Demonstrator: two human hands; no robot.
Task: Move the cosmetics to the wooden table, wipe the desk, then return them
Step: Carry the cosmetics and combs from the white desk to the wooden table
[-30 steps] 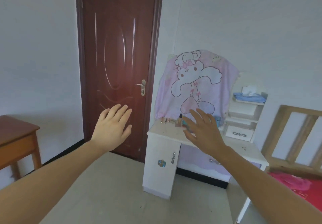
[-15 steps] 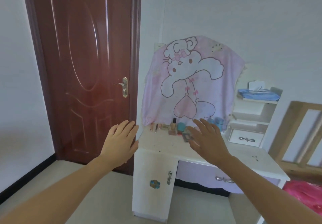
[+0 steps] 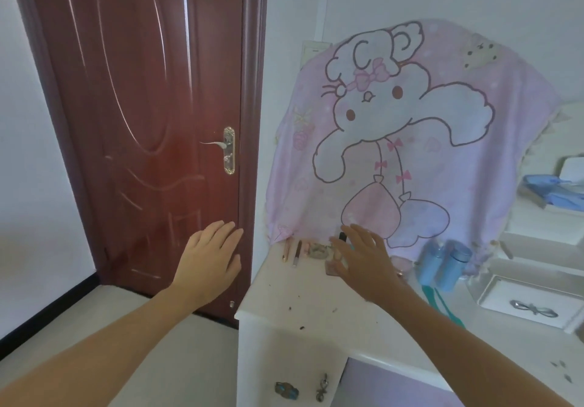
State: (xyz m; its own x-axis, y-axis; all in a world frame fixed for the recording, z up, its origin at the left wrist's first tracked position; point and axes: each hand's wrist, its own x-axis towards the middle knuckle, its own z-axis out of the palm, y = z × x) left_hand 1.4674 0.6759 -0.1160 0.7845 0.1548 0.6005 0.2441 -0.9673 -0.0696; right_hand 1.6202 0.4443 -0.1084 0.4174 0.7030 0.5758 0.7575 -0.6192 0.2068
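Cosmetics line the back of the white desk (image 3: 303,299): a pink pen-shaped stick (image 3: 286,249), a dark pencil (image 3: 297,253), a small compact (image 3: 317,251) and two blue bottles (image 3: 447,264). My right hand (image 3: 363,261) stretches over the desk with fingers spread, covering a dark-capped bottle (image 3: 342,236) and a small flat item; it grips nothing. My left hand (image 3: 210,261) hovers open in front of the door, left of the desk's edge. The wooden table is out of view.
A dark red door (image 3: 151,122) with a brass handle (image 3: 226,149) stands shut on the left. A pink cartoon blanket (image 3: 410,141) hangs behind the desk. White shelves with blue cloth (image 3: 556,194) and a small drawer (image 3: 527,300) sit at the right. Dark specks dot the desktop.
The view has closed in on the desk, and the wooden table has left the frame. Both hands stay outstretched and open; the right one now reaches over the cosmetics.
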